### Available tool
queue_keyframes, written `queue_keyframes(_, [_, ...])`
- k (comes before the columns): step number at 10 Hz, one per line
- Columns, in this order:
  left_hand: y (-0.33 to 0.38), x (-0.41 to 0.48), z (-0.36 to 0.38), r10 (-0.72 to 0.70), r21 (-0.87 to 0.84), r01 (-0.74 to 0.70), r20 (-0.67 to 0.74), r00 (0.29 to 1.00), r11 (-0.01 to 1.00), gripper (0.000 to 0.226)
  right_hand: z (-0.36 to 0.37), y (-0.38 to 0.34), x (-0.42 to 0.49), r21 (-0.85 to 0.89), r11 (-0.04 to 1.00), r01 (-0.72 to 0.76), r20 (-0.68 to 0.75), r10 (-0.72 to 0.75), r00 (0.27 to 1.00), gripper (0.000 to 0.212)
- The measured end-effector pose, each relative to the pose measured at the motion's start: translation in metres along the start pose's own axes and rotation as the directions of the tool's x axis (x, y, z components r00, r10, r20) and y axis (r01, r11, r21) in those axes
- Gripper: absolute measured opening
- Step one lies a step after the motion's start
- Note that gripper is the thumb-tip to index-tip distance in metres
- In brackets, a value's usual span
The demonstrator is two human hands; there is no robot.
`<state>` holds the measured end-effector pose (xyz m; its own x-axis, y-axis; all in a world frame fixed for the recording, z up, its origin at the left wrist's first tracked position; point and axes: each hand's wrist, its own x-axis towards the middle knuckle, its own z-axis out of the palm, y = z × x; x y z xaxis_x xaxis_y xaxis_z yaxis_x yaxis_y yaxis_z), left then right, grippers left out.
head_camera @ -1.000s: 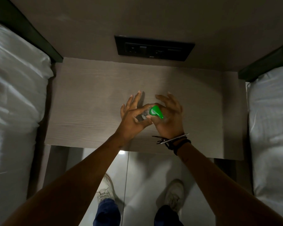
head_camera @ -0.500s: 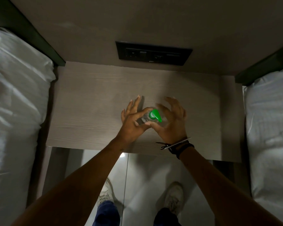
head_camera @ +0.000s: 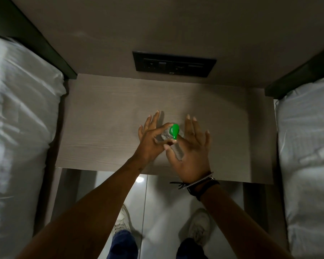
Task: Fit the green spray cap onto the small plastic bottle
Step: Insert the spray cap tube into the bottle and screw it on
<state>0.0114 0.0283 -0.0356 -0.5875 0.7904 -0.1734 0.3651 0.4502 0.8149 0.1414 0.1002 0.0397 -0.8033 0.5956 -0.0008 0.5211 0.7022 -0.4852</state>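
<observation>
Pale wood nightstand (head_camera: 105, 116), centre frame: left hand (head_camera: 150, 139) pinches the clear bottle (head_camera: 164, 135), fingers fanned; green spray cap (head_camera: 174, 131) sits atop the neck, axis upright, nozzle toward camera; right hand (head_camera: 191, 148) splayed alongside, thumb steadying.

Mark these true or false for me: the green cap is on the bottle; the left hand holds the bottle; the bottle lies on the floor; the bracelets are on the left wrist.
1. The green spray cap sits on top of the small plastic bottle. True.
2. The left hand has its grip on the bottle. True.
3. The bottle lies on the floor. False: it is held up over the wooden table.
4. The bracelets are on the left wrist. False: they are on the wrist of the right hand.
</observation>
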Motion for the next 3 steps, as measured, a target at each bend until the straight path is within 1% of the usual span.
queue_keyframes(2, [-0.0054,0.0010,0.0007,0.038,0.037,-0.038,-0.008,0.999,0.999,0.059,-0.0026,-0.0021,-0.0034,-0.057,0.991,-0.120,-0.070,0.116,0.991,0.060])
queue_keyframes(3, [-0.0037,0.0020,-0.0020,0.025,0.067,-0.026,0.017,1.000,0.997,0.060,-0.0072,0.0012,-0.0041,-0.044,0.989,-0.139,-0.095,0.135,0.986,0.060])
